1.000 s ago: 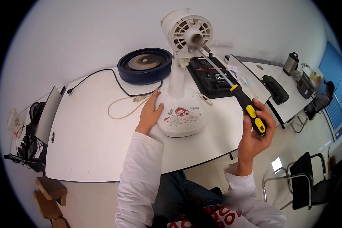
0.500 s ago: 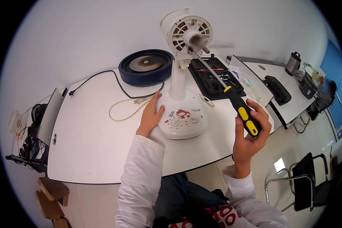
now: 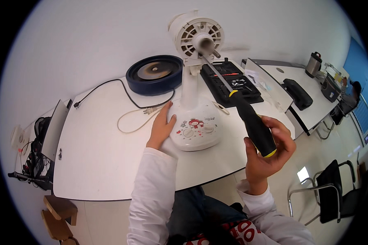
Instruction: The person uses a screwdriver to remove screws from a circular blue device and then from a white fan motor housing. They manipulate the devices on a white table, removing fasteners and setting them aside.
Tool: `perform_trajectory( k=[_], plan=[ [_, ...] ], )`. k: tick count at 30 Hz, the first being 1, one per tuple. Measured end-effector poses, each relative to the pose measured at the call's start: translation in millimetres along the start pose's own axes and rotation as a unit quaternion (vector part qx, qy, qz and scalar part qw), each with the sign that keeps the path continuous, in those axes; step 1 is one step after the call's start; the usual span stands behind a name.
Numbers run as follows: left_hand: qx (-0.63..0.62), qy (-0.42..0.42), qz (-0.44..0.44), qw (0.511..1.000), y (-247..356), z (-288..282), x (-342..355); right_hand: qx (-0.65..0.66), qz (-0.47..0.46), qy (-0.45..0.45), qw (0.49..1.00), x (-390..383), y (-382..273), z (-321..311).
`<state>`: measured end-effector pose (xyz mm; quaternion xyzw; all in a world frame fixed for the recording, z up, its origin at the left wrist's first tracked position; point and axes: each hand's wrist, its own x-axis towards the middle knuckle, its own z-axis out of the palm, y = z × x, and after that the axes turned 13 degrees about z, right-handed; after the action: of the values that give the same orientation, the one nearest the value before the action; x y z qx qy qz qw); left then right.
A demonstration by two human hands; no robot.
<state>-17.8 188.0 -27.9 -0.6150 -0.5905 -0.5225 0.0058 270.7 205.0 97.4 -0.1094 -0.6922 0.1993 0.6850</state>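
Note:
A white fan stand with its blades and grille off rises from the table; its motor head (image 3: 198, 38) has a slotted face and a protruding shaft. Against the left side of its cartoon-printed base (image 3: 197, 130) lies my left hand (image 3: 161, 130), fingers stretched and thumb apart. My right hand (image 3: 270, 149) is closed around the lower end of a black and yellow screwdriver (image 3: 251, 120). The screwdriver's long shank slants up to the lower part of the motor face, under the shaft. Whether its tip sits in a screw cannot be made out.
Behind the fan are a dark blue round tub (image 3: 153, 83) and an open black toolkit case (image 3: 229, 79). A black plug cord (image 3: 106, 81) and a cream cord (image 3: 126, 131) lie on the white table (image 3: 102, 167). At right are a second desk (image 3: 308, 98), a chair (image 3: 329, 190) and another person (image 3: 351, 96).
The screwdriver handle has turned in my right hand, so its yellow side patches no longer show. My left hand stays against the base. The whole view has shifted slightly.

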Motion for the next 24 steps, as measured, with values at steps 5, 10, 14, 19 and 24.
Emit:
perform_trajectory(
  k=[5, 10, 14, 19, 24],
  plan=[
    [0.02, -0.001, 0.008, 1.0, -2, 1, 0, -0.052, -0.025, 0.003, 0.998, 1, 1, -2],
    [0.018, 0.008, 0.011, 1.0, -5, 0, -3, -0.057, -0.023, 0.027, 0.998, 5, 8, -3],
    [0.021, 0.001, -0.005, 1.0, 3, -1, -2, -0.001, 0.034, 0.074, 0.997, 6, 15, -3],
    [0.027, -0.007, -0.003, 1.0, -2, -5, -1, 0.087, 0.081, 0.121, 0.985, 7, 15, 4],
    [-0.004, 0.015, 0.031, 0.999, -30, 28, 2, 0.027, 0.043, 0.11, 0.993, 9, 24, -9]
  ],
)
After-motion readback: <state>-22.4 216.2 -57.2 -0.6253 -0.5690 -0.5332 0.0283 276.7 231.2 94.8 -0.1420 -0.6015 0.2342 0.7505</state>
